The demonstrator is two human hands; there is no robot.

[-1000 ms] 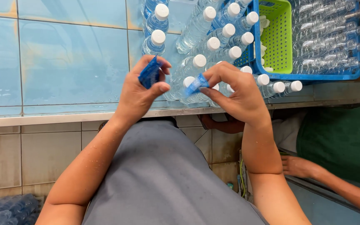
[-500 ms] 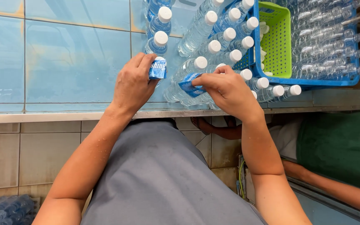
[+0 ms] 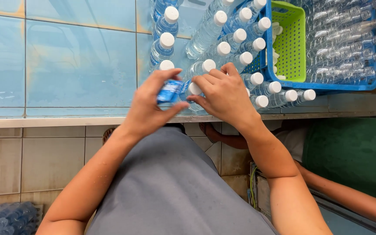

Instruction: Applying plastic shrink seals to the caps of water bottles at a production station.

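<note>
My left hand (image 3: 146,106) pinches a small blue label (image 3: 169,91) between thumb and fingers. My right hand (image 3: 225,93) grips a clear plastic bottle with a white cap (image 3: 194,88), which lies on its side at the near edge of a pile of similar bottles (image 3: 223,45). The two hands meet over this bottle, the label held right against it. The pile rests on a pale blue tiled counter (image 3: 66,65).
A blue crate (image 3: 327,86) holding clear uncapped bottles and a green basket (image 3: 290,43) sits at the right of the counter. Another person in a green top (image 3: 353,161) sits below at right, an arm stretched out. More bottles lie at bottom left (image 3: 3,219).
My left hand has carried the blue label rightward and down to the bottle in my right hand. The hands, apart a second ago, are now together.
</note>
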